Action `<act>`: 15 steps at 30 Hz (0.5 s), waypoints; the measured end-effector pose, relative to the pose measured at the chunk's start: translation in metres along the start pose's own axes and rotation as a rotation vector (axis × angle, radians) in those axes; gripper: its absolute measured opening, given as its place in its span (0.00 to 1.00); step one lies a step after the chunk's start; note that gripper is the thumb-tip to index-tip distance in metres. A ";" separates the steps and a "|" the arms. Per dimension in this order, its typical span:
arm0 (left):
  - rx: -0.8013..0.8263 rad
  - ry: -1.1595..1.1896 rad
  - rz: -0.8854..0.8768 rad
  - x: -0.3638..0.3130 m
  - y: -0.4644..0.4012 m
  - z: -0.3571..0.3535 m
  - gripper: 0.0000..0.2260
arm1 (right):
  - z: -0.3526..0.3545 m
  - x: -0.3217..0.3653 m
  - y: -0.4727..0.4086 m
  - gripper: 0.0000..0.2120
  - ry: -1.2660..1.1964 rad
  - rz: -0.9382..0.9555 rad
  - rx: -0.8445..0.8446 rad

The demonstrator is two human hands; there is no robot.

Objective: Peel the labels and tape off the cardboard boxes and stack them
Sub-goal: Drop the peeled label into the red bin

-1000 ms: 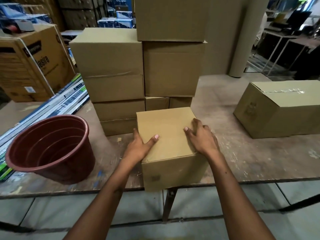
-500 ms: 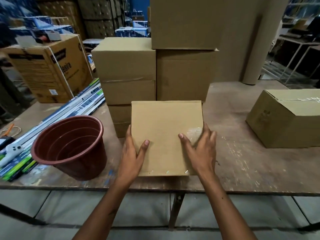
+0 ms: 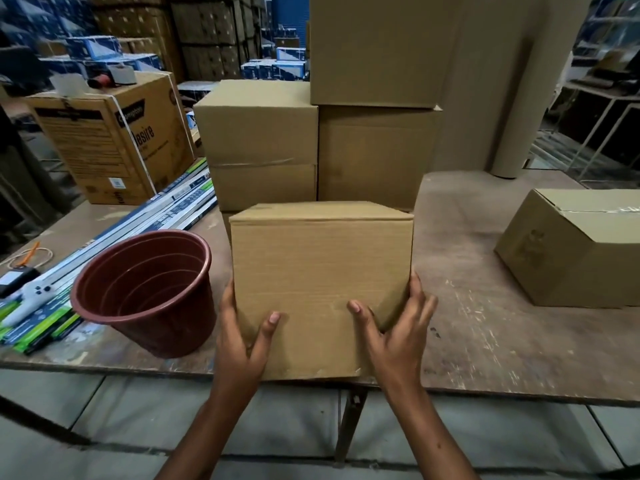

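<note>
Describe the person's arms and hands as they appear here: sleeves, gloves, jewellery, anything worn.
Both forearms are bare as far as the frame shows; no sleeve is in view. The left hand and right hand wear no gloves, and no rings, watch or bracelets show. Fingernails are short and unpainted.

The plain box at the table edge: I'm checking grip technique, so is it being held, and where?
Yes. The plain box is held low by both hands: left hand at its lower left edge, right hand at its lower right corner.
</note>
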State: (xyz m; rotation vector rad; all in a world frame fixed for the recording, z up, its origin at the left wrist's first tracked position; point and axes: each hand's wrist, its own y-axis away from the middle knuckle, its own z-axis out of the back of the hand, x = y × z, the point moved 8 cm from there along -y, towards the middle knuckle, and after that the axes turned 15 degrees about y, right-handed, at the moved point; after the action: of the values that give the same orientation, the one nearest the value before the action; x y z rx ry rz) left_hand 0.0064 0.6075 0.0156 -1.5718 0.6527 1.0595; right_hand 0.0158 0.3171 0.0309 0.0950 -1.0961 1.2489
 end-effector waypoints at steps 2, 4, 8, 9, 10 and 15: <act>-0.012 0.002 -0.072 -0.023 -0.004 0.002 0.37 | 0.011 0.011 -0.002 0.52 -0.087 0.019 -0.035; -0.035 0.009 -0.124 -0.041 -0.010 0.008 0.38 | 0.020 0.027 -0.007 0.52 -0.145 0.045 -0.072; -0.074 0.013 -0.220 -0.073 -0.031 0.025 0.40 | 0.030 0.068 -0.022 0.53 -0.194 0.152 -0.126; -0.084 0.006 -0.237 -0.081 -0.039 0.030 0.40 | 0.030 0.079 -0.026 0.53 -0.205 0.174 -0.133; -0.094 -0.002 -0.253 -0.089 -0.046 0.034 0.39 | 0.030 0.089 -0.031 0.53 -0.213 0.197 -0.139; -0.152 -0.024 -0.388 -0.134 -0.079 0.055 0.41 | 0.041 0.147 -0.056 0.52 -0.271 0.312 -0.211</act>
State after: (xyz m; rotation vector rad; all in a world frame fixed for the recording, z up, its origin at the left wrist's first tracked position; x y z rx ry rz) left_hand -0.0039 0.6654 0.1693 -1.7273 0.2375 0.8480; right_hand 0.0218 0.3747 0.1823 -0.0732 -1.5152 1.4154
